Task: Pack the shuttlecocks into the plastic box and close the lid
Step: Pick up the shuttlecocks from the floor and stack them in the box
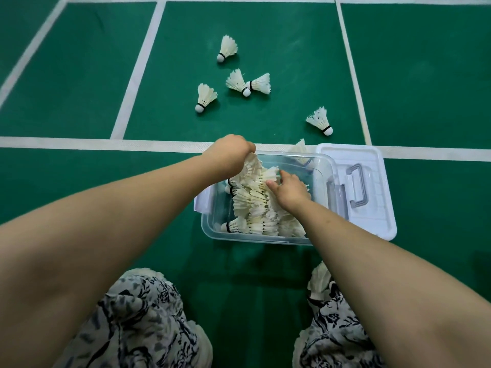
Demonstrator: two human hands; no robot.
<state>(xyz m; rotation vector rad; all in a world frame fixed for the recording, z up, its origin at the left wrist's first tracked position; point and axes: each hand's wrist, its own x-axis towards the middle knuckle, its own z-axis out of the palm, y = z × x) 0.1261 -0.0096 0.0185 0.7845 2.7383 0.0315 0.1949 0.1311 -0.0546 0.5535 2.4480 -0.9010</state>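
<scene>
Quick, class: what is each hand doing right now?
Left hand: grips a shuttlecock over the plastic box.
Right hand: on the packed shuttlecocks; grip cannot be told.

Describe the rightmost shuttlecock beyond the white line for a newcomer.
Find the white lid right of the clear plastic box. Past the court line beyond it lies one shuttlecock. It sits alone, cork toward the lid; the other four cluster left.

White shuttlecocks (252, 205) with black bands, clear box (212, 232), white lid (377, 208), green floor (79, 75), black-and-cream patterned trousers (138, 328).
</scene>
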